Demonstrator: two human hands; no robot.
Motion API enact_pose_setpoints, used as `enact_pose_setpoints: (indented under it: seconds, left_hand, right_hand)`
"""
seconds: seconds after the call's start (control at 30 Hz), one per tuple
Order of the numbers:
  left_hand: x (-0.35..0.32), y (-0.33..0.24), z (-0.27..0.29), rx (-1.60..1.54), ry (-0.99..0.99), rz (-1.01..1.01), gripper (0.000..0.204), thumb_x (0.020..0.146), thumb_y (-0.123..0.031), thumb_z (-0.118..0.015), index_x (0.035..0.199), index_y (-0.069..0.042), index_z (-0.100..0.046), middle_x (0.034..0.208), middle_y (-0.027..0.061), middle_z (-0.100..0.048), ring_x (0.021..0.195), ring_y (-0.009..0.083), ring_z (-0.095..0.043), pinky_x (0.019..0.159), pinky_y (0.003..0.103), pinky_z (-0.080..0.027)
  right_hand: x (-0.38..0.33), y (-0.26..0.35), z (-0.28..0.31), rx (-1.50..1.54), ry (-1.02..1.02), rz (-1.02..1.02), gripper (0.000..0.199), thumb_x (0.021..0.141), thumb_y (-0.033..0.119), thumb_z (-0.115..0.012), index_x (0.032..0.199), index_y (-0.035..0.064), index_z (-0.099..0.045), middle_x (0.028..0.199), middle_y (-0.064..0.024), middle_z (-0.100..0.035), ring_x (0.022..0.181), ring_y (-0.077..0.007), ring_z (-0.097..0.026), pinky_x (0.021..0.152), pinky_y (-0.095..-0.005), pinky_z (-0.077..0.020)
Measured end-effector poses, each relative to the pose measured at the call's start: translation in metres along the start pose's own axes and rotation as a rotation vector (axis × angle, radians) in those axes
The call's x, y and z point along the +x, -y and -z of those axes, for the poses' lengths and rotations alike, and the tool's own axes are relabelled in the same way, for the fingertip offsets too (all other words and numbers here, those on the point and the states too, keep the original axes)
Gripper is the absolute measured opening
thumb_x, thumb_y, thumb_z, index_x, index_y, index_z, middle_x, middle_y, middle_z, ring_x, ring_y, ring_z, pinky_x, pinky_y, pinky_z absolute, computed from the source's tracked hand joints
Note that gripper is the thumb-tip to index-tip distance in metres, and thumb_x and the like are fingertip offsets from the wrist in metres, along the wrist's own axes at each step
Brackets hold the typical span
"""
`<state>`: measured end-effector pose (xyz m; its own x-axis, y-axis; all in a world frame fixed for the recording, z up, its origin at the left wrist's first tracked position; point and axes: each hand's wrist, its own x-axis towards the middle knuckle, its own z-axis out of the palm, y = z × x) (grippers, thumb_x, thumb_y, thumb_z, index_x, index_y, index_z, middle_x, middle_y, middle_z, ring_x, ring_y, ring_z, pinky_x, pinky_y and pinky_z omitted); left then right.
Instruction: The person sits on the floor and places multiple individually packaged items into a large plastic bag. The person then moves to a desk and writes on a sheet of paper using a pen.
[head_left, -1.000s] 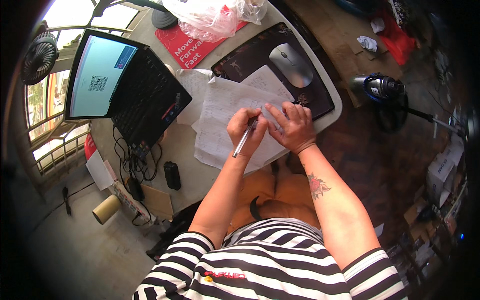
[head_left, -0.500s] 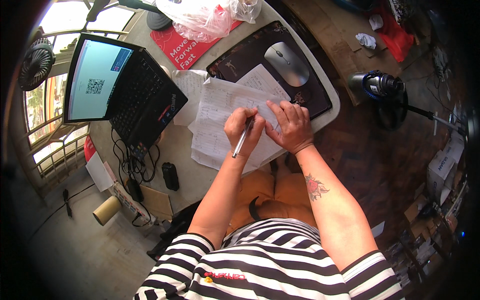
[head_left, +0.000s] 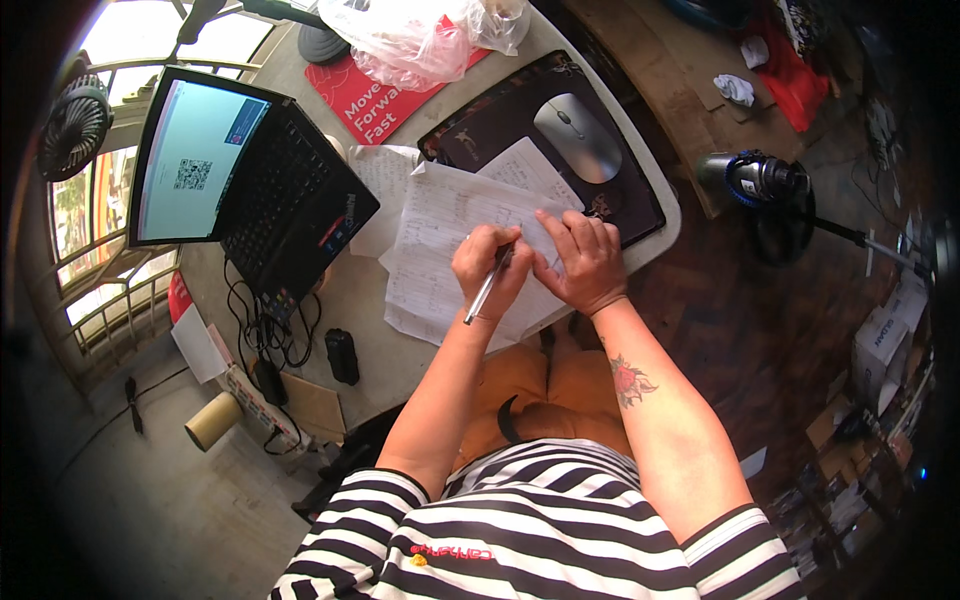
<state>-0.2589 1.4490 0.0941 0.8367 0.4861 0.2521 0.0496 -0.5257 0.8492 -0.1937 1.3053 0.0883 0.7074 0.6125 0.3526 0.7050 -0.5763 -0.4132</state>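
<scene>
Paper (head_left: 440, 250) in several loose white sheets is spread across the middle of the grey table (head_left: 360, 300), overlapping one another and covered with faint handwritten lines; the lower edges hang slightly past the table's near rim. A pen (head_left: 488, 285) with a silvery barrel is gripped in the left hand (head_left: 487, 268), the fingers curled closed round it and its tip set down on the top sheet. The right hand (head_left: 582, 262) is laid flat on the same sheet just beside the left, fingers spread and nothing held, so that the paper is pinned beneath the palm. An open black laptop (head_left: 255, 190) with a lit screen is placed to the left of the sheets, and a dark mouse pad (head_left: 520, 110) bearing a grey mouse (head_left: 577, 137) is partly covered by their upper corner. A red card (head_left: 365, 100) and a clear plastic bag (head_left: 410, 35) are seen at the table's far side.
</scene>
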Motion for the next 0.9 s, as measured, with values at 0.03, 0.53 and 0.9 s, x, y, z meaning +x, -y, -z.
enact_pose_setpoints:
  seconds: [0.03, 0.53, 0.9]
  left_hand:
    - [-0.0003, 0.0009, -0.0001, 0.003, 0.008, 0.0, 0.013, 0.074, 0.0, -0.069, 0.081, -0.003, -0.058, 0.074, 0.0092, -0.065, 0.064, 0.0172, -0.062, 0.061, 0.029, -0.051]
    - [0.0032, 0.0002, -0.0047, 0.025, -0.03, -0.054, 0.016, 0.07, -0.002, -0.07, 0.077, -0.005, -0.056, 0.071, 0.0093, -0.062, 0.058, 0.0259, -0.06, 0.055, 0.034, -0.049]
    - [0.0024, -0.0027, 0.0019, -0.07, 0.002, -0.025, 0.013, 0.074, 0.006, -0.066, 0.08, -0.003, -0.058, 0.073, 0.0066, -0.062, 0.061, 0.0139, -0.058, 0.057, 0.027, -0.048]
  right_hand:
    - [0.0001, 0.0001, 0.0001, -0.001, 0.003, 0.0, 0.051, 0.079, 0.034, -0.068, 0.124, 0.0147, -0.06, 0.104, -0.0024, -0.054, 0.088, -0.0194, -0.054, 0.078, -0.035, -0.041]
    - [-0.0009, 0.0001, 0.0002, -0.012, 0.017, -0.002, 0.051, 0.077, 0.029, -0.066, 0.126, 0.0146, -0.06, 0.103, -0.0024, -0.054, 0.088, -0.0188, -0.054, 0.078, -0.035, -0.0404]
    - [-0.0001, 0.0011, 0.0001, -0.006, 0.028, -0.009, 0.049, 0.08, 0.032, -0.066, 0.125, 0.0145, -0.06, 0.106, -0.0053, -0.055, 0.089, -0.0225, -0.055, 0.079, -0.0369, -0.041]
